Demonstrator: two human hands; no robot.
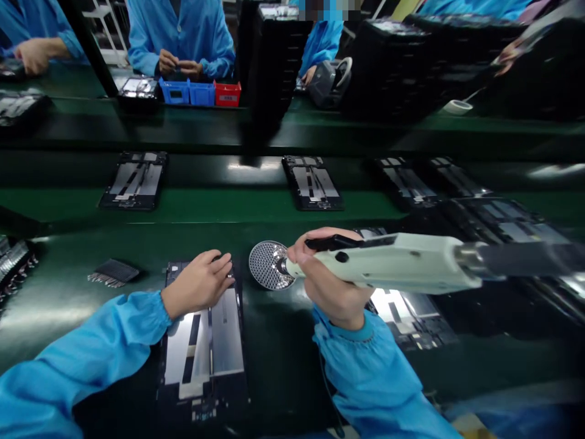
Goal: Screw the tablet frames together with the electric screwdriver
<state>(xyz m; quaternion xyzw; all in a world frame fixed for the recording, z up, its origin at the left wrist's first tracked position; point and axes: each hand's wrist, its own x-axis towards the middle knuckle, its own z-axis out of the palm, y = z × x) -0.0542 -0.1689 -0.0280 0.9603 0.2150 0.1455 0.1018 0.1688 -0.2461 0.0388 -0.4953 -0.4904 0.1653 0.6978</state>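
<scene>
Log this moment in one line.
left hand: at far end of opened device | right hand: gripping pale green tool, tip at round metal dish | beyond: similar devices

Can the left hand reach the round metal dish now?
Probably yes: the left hand is near, and the left side of the metal dish looks free. The right hand and pale green tool crowd only its right edge.

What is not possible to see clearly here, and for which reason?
Head view:
- near opened device, part of its top: behind the left hand
- device at right, middle: behind the pale tool and right hand
- dark hose, far end: blurred, cut off by right edge
- item in co-worker's fingers: too small
</scene>
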